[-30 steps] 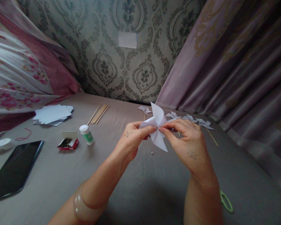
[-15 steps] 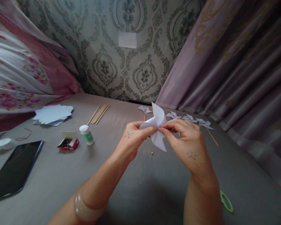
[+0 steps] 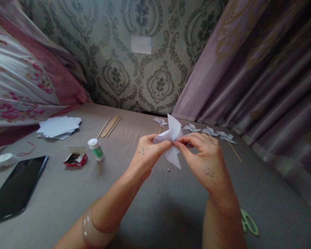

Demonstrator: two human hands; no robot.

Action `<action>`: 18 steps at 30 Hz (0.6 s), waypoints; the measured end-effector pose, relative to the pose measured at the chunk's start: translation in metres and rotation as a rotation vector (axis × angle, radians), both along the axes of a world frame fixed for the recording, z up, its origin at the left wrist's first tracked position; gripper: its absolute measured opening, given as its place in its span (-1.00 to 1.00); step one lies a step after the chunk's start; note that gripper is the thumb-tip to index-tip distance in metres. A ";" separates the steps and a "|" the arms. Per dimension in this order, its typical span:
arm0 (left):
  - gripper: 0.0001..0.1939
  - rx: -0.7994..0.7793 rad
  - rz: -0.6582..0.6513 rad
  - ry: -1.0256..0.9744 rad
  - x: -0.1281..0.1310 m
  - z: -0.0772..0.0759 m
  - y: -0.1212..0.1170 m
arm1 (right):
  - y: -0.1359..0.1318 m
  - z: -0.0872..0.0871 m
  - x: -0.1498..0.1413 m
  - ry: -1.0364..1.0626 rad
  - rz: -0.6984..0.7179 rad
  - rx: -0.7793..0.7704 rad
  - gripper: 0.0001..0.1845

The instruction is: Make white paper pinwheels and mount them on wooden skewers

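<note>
A white paper pinwheel [image 3: 174, 126] is held up between both hands above the grey cloth. My left hand [image 3: 148, 150] is closed on its left side, the thumb pressing near the centre. My right hand [image 3: 203, 154] pinches at the centre from the right, fingertips close to the left thumb; whether a pin is between them is hidden. The pinwheel's blades curl upward and one points down. On the cloth just below lies a small shiny metal piece [image 3: 168, 170], too small to name surely.
Finished pinwheels on sticks [image 3: 226, 136] lie along the back right. Wooden sticks [image 3: 111, 127], a paper stack [image 3: 59, 127], a glue stick [image 3: 96, 149], an open red box [image 3: 75, 158], a phone [image 3: 18, 188] and a white roll [image 3: 5, 159] lie leftward. Green-handled scissors [image 3: 249, 223] rest at right.
My right hand has shifted slightly left, and the pinwheel's lower blade has swung a little left with it. More of the scissors' handle shows. Both hands keep their grip.
</note>
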State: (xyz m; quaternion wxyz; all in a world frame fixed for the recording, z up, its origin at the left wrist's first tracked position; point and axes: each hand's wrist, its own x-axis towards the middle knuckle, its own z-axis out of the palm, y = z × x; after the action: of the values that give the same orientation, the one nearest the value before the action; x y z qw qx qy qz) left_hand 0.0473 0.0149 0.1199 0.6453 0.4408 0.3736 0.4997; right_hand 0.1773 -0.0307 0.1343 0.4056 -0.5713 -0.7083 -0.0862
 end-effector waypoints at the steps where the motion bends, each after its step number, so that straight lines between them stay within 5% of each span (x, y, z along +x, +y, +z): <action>1: -0.92 -0.004 0.005 -0.005 0.000 -0.001 0.001 | 0.000 0.001 0.000 0.016 0.007 0.007 -0.91; 6: -0.89 -0.025 0.050 -0.007 -0.003 -0.008 0.009 | 0.007 -0.002 0.022 0.317 -0.121 0.181 -0.80; 8: -0.87 -0.027 0.070 -0.005 -0.006 -0.014 0.015 | 0.016 -0.014 0.042 0.453 -0.191 0.123 -0.74; 10: -0.85 -0.032 0.086 -0.004 -0.008 -0.019 0.022 | 0.027 -0.033 0.060 0.458 -0.197 -0.170 -0.72; 12: -0.84 -0.051 0.103 -0.002 -0.010 -0.024 0.029 | 0.038 -0.057 0.071 0.273 -0.104 -0.645 -0.75; 18: -0.80 -0.099 0.177 -0.004 -0.015 -0.028 0.040 | 0.052 -0.106 0.064 0.190 0.049 -1.044 -0.88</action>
State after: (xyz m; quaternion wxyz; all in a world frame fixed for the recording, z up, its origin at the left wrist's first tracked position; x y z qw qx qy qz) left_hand 0.0325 0.0551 0.0923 0.6204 0.3728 0.4338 0.5366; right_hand 0.2409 0.0215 0.0284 0.1315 -0.6856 -0.6303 0.3396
